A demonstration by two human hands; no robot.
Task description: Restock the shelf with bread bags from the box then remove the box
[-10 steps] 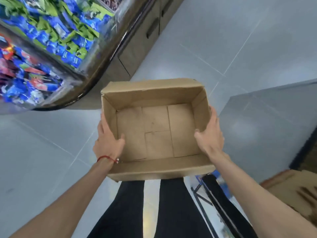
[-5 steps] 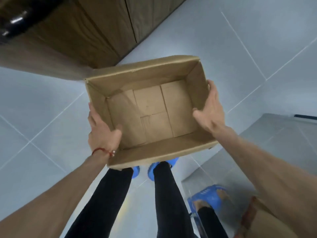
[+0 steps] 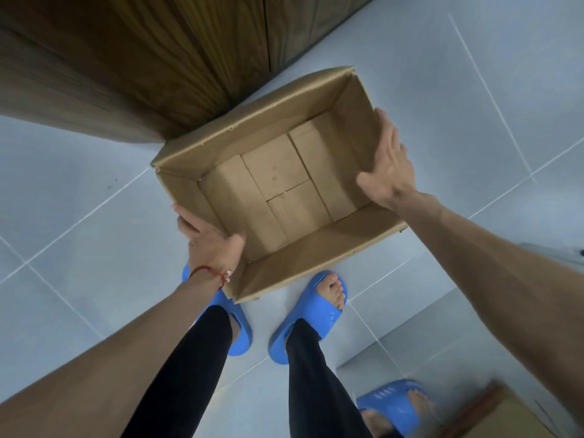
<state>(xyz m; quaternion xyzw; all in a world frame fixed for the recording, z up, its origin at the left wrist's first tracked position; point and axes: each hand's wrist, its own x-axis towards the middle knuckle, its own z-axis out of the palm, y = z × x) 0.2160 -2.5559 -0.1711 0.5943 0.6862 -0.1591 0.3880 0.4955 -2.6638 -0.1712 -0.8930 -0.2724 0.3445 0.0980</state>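
Observation:
The cardboard box (image 3: 316, 248) is open-topped and empty, its flap-lined bottom fully visible. It sits low over the tiled floor, just in front of my feet and next to the wooden cabinet base. My left hand (image 3: 211, 241) grips the near-left corner, thumb inside the wall and fingers outside. My right hand (image 3: 388, 165) clasps the right wall, thumb inside and fingers spread along the outside. No bread bags or shelf are in view.
A dark wooden cabinet base (image 3: 142, 58) fills the upper left, touching the box's far corner. My feet in blue slippers (image 3: 316, 308) stand right behind the box. A glossy panel at lower right mirrors a slipper (image 3: 392, 403); a brown carton edge (image 3: 493, 415) shows beside it.
The box has gone down from waist height toward the floor beside the cabinet, both hands staying on it. My view tilted down, and the stocked shelf left the frame.

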